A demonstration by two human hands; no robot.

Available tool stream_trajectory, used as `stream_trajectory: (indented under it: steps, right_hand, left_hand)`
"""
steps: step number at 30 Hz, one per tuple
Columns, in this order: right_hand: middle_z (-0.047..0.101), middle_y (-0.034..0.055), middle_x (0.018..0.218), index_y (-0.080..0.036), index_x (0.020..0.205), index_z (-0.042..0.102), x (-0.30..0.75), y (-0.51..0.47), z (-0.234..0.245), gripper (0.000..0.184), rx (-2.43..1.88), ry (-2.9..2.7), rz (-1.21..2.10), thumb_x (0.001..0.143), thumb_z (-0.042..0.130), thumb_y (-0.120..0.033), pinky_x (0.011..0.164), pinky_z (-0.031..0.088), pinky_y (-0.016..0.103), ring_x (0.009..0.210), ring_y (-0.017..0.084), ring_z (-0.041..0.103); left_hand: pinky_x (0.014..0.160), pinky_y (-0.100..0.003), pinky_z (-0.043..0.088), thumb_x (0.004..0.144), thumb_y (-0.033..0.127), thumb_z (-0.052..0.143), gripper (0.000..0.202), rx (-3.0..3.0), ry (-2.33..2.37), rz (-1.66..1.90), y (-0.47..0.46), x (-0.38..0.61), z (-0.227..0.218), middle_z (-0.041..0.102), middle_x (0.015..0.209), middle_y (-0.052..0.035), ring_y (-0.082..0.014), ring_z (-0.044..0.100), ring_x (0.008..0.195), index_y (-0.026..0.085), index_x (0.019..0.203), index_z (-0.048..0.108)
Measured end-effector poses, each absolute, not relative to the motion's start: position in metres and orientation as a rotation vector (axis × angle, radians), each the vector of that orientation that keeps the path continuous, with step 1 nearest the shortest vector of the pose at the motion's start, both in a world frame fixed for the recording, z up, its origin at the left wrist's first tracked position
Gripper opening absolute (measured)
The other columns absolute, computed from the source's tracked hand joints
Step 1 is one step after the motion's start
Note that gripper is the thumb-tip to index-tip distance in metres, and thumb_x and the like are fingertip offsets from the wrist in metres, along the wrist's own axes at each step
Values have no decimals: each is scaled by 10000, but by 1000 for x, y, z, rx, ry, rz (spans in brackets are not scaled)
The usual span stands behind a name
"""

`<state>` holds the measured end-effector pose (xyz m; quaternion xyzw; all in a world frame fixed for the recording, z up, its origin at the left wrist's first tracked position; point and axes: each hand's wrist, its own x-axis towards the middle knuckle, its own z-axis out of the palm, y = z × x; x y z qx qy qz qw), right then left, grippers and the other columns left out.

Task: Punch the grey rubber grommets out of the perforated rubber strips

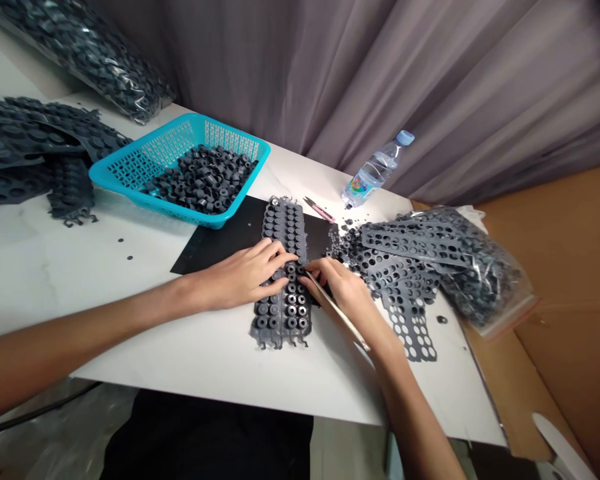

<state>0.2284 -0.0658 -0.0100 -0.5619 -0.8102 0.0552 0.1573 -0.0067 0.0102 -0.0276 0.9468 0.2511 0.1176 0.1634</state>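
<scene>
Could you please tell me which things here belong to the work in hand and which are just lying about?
In use: left hand on the rubber sheet; right hand holding a thin stick; blue basket of loose rings.
Lying about: water bottle; snips; bag of parts.

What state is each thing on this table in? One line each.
Left hand: flat, pressing the rubber sheet.
Right hand: closed on thin tool at the sheet.
Rubber sheet: flat, full of rings.
Basket: part-filled with loose rings.
Bottle: lying down, capped.
Punched sheets: emptied, piled at right.
</scene>
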Motion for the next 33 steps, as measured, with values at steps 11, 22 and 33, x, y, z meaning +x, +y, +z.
stream_trajectory:
  steps: [11,22,33]
  right_hand:
    - [684,59,986,-246,1104,594,231,-66,-10,157,-1593,-2335,169,1062,513,-374,670,476,285,817,186,662]
    - [705,31,919,-254,1047,606,235,-66,-14,178,-1646,-2222,230,1032,564,-426,695,498,279,776,181,672]
    - [697,21,904,-261,1046,652,234,-65,-10,183,-1601,-2120,179,1035,568,-423,701,476,272,776,170,647]
  left_hand:
    - [1003,-415,486,1073,438,382,472,2679,713,346,11,-7,-29,548,1306,-118,-277,511,1234,206,1482,424]
    - [1008,-419,485,1076,449,396,491,2660,722,333,11,-7,-29,540,1315,-113,-274,513,1235,224,1513,400]
    - [1006,-417,480,1073,458,391,481,2653,727,312,11,-7,-28,537,1303,-114,-273,507,1235,207,1482,429]
